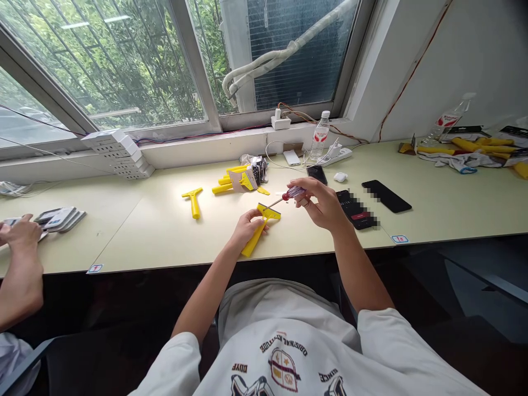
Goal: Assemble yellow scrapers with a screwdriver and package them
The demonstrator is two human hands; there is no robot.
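Seen from the head camera, a person in a white printed T-shirt (284,352) is sitting at a pale green desk (124,236) beneath a window (115,60). The person's left hand (247,228) is closed around a yellow plastic T-shaped piece (256,234), holding it tilted just above the desk. The right hand (317,201) is gripping a screwdriver with a red and clear handle (295,192) between fingers and thumb, and its thin shaft is reaching toward the yellow piece's crossbar, its tip at or very near it.

Farther along the desk, a second yellow T-shaped piece (193,201) is lying on its own, beside a heap of yellow parts (235,181) that are resting against a dark mechanism (258,170). To the right, three black phones (355,209) are lying near a white earbud case (340,176), with a power strip (334,154) and a water bottle (319,137) behind them.

At far left, a co-worker's hand (20,234) is resting beside a stack of white cards (60,219). At far right, more yellow pieces (466,147) are lying on a crumpled white cloth (449,162).
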